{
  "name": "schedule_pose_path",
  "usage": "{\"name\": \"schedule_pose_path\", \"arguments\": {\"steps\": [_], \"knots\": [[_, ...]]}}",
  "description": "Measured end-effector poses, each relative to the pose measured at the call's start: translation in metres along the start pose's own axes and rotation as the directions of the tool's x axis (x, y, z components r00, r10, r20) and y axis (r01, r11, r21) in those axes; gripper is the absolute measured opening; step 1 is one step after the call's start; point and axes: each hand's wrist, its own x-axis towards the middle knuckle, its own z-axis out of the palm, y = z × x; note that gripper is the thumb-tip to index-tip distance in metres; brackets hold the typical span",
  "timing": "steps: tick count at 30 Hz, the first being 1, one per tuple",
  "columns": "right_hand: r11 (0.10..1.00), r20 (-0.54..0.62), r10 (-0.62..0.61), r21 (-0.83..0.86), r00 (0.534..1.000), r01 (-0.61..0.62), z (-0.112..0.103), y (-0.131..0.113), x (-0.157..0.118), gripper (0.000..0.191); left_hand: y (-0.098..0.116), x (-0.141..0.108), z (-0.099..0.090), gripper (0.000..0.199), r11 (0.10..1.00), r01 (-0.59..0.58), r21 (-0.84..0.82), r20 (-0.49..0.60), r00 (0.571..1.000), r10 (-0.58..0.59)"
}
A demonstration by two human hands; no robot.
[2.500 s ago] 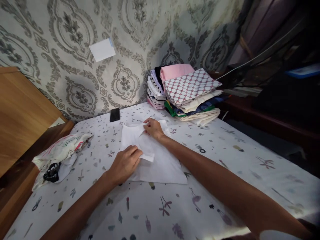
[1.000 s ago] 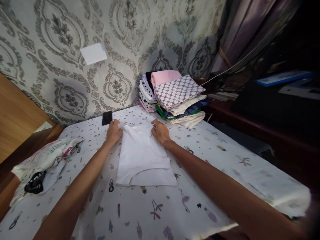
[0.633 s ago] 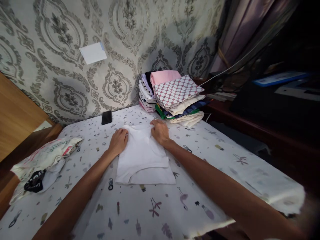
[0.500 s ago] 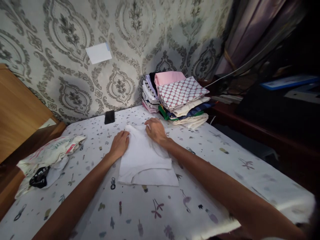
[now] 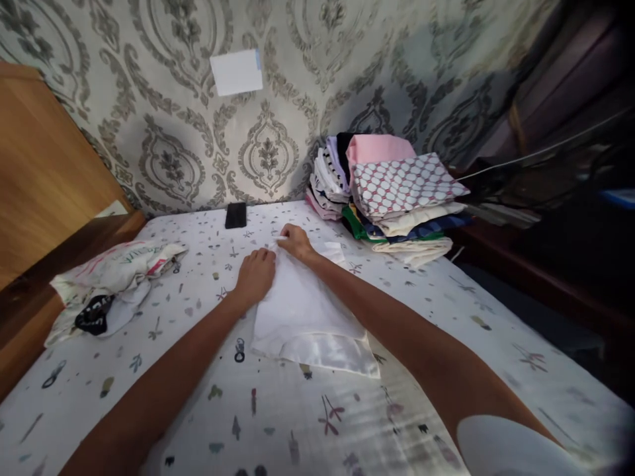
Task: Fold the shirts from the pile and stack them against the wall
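Observation:
A thin white garment point(image 5: 302, 311), partly folded, lies in the middle of the patterned bed sheet point(image 5: 198, 396). Its near edge has a glossy flap, and a small part shows past my right wrist. My right hand point(image 5: 296, 242) pinches the cloth at its far edge, lifting it slightly. At the far left edge, my left hand point(image 5: 254, 274) is closed with curled fingers on the same garment; the thumb's grip is partly hidden. The two hands are close together, almost at the same height.
Stacked folded clothes point(image 5: 407, 185) stand against the wall at the back right. A black phone point(image 5: 236, 215) lies near the wall. On the left is a crumpled printed bag point(image 5: 114, 271) with a black-and-white cloth item point(image 5: 94, 314) by it. A wooden board point(image 5: 44, 165) borders the left side.
My right hand has moved left along the far edge, toward my left hand, bringing the cloth with it. The garment's near flap has shifted and spread. The view has turned slightly left.

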Motion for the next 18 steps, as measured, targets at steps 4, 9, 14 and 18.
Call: {"name": "schedule_pose_path", "arguments": {"steps": [4,9,14,18], "knots": [[1.000,-0.044,0.009,-0.028,0.999,-0.011,0.003,0.005,-0.003,0.023,0.001,-0.001,-0.001,0.025,1.000,0.004,0.021,0.004,1.000,-0.004],[0.996,-0.061,0.039,-0.079,0.997,-0.044,0.002,0.004,-0.007,0.035,0.001,-0.005,-0.006,0.030,0.993,-0.117,0.013,-0.012,0.993,0.117],[0.999,-0.068,-0.032,-0.038,0.997,0.029,-0.017,0.005,-0.023,0.041,0.003,-0.041,-0.020,0.035,0.904,-0.378,-0.199,0.076,0.914,0.399],[0.955,-0.047,-0.294,0.017,0.955,0.295,-0.050,0.014,-0.081,0.025,0.000,-0.092,-0.043,0.042,0.823,-0.471,-0.317,0.135,0.837,0.531]]}}
